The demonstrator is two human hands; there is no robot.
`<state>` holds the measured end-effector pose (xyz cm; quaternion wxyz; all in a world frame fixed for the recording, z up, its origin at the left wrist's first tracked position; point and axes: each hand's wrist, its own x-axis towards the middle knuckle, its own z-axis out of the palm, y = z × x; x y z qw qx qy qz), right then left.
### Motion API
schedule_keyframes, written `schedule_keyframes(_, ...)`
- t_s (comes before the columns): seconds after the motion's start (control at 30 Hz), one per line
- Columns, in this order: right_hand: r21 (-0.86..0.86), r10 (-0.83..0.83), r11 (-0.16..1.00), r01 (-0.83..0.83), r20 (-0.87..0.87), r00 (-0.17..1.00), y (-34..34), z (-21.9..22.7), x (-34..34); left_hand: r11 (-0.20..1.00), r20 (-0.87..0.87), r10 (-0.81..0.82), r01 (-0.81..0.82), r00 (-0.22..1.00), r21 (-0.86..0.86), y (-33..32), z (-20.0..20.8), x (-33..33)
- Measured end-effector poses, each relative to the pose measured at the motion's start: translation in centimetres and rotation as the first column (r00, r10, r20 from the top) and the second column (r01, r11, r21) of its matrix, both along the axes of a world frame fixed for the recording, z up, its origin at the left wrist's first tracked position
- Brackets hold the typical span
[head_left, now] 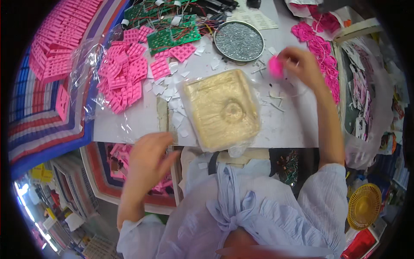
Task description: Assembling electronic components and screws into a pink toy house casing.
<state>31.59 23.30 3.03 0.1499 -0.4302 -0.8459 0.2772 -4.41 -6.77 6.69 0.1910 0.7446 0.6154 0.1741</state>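
My right hand (302, 67) is raised over the right side of the table, its fingers closed at the edge of a small bright pink piece (276, 67). Motion blurs that piece, so its kind does not show. Near the table's front edge my left hand (148, 157) hangs with fingers and thumb apart, holding nothing. Between the two hands lies a yellowish square block (211, 110) with a raised ring, wrapped in clear plastic. Beyond it stands a round dish (239, 41) full of small metal parts, possibly screws.
Pink plastic keypad-like pieces (123, 77) are heaped at the left, beside green circuit boards (174, 36) with wires. White scraps (177, 105) lie by the block. Bright pink cords (321, 52) line the right edge. Below the left hand is an open drawer (97, 172) of pink parts.
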Motion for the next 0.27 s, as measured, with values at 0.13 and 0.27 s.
schedule_keyframes(0.13,0.091,0.354,0.931,-0.354,0.01,0.935,-9.2,-0.9,-6.7,0.968,0.205,-0.182,0.138,0.962,0.21,5.1,-3.8,5.6)
schedule_keyframes(0.27,0.209,0.292,0.905,-0.37,0.326,0.899,-11.2,-1.8,-8.8,0.932,0.134,-0.329,0.299,0.935,0.204,7.6,-6.6,7.8)
